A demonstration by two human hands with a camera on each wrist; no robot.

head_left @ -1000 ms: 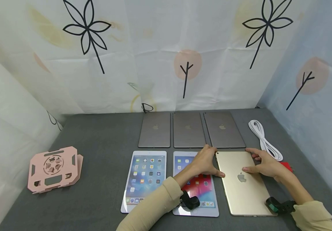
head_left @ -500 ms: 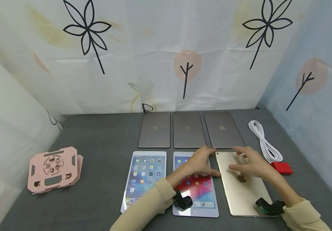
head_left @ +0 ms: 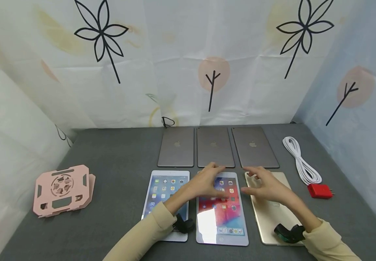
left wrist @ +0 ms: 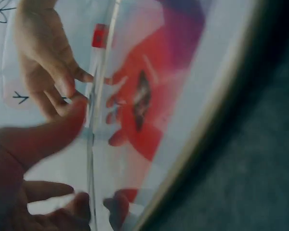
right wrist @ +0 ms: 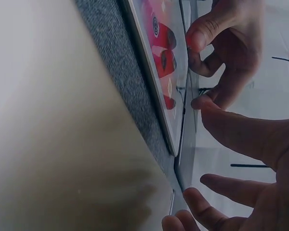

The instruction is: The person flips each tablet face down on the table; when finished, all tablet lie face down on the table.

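My left hand (head_left: 205, 185) hovers over the upper left of a white tablet (head_left: 222, 217) with a lit red and blue home screen; its fingers and thumb are spread apart. To the right, my right hand (head_left: 266, 186) hangs above the upper part of a gold tablet (head_left: 266, 214) lying face down. Its fingers are also spread, with the thumb toward the white tablet. In the right wrist view both hands show a gap between their fingers and the tablets. Another lit white tablet (head_left: 156, 194) lies at left, partly covered by my left forearm.
Behind lie three dark grey tablets in a row, the left one (head_left: 176, 152), the middle one (head_left: 214, 152) and the right one (head_left: 254, 150). A coiled white cable (head_left: 300, 159) and a red charger plug (head_left: 320, 191) lie at right. A pink folding stand (head_left: 62, 190) sits far left.
Both hands were at the gold tablet's edges a second ago. They have come away from it and shifted left, the left hand to above the middle white tablet. The gold tablet has stayed in place.
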